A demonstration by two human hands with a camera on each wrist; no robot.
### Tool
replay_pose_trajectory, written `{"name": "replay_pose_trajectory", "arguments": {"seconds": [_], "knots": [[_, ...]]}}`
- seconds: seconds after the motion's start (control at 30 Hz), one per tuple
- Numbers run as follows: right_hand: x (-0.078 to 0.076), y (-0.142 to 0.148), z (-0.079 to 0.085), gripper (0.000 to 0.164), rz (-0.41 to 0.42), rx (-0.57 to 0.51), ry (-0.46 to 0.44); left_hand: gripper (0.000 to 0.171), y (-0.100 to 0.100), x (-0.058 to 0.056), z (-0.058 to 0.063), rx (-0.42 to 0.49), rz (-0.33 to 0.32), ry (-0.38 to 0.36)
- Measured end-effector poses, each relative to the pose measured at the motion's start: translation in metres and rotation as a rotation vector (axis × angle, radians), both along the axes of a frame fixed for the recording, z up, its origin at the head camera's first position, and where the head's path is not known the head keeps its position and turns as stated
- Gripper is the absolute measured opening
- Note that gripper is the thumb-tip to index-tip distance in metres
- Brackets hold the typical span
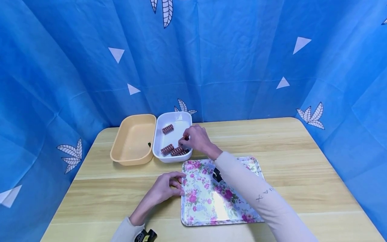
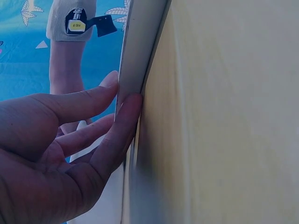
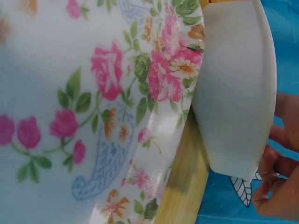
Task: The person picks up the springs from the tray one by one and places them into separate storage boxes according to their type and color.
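Observation:
My left hand point(image 1: 165, 188) holds the left edge of a flower-printed tray point(image 1: 199, 201). In the left wrist view the thumb and fingers of that hand point(image 2: 79, 140) pinch the tray's rim point(image 2: 140, 42). My right hand point(image 1: 198, 138) reaches over the right side of a white container point(image 1: 178, 117), and its curled fingers pinch a brown coil spring point(image 1: 186, 138), partly hidden by them. Several similar ribbed brown springs point(image 1: 167, 129) lie in that container. In the right wrist view the container's outer wall point(image 3: 236, 88) hides part of my right hand point(image 3: 282, 172).
A tan container point(image 1: 133, 134) stands against the white one's left side, with a small dark object point(image 1: 149, 144) at its right wall. All of it rests on a wooden table point(image 1: 290, 161). Blue curtains point(image 1: 235, 60) hang behind and along both sides.

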State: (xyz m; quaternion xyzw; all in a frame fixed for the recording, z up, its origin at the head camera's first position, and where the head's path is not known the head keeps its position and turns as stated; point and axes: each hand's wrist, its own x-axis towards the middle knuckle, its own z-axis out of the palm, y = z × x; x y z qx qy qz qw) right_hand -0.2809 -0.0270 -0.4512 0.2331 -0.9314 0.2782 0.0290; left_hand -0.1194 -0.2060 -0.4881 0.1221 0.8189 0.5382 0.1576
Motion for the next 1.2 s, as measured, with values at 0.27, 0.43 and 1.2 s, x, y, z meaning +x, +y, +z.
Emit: {"name": "replay_pose_trajectory", "arguments": {"seconds": [0.27, 0.43, 1.2], "knots": [[0.002, 0.009, 0.007, 0.031, -0.022, -0.121, -0.012, 0.056, 0.003, 0.0, 0.001, -0.018, -0.012, 0.005], [0.004, 0.018, 0.014, 0.023, 0.005, -0.162, -0.01, 0.056, 0.003, 0.0, 0.003, -0.034, -0.001, 0.019], [0.036, 0.056, 0.021, 0.026, 0.167, -0.261, 0.016, 0.058, 0.0, 0.001, 0.003, -0.026, 0.004, 0.006]]}}
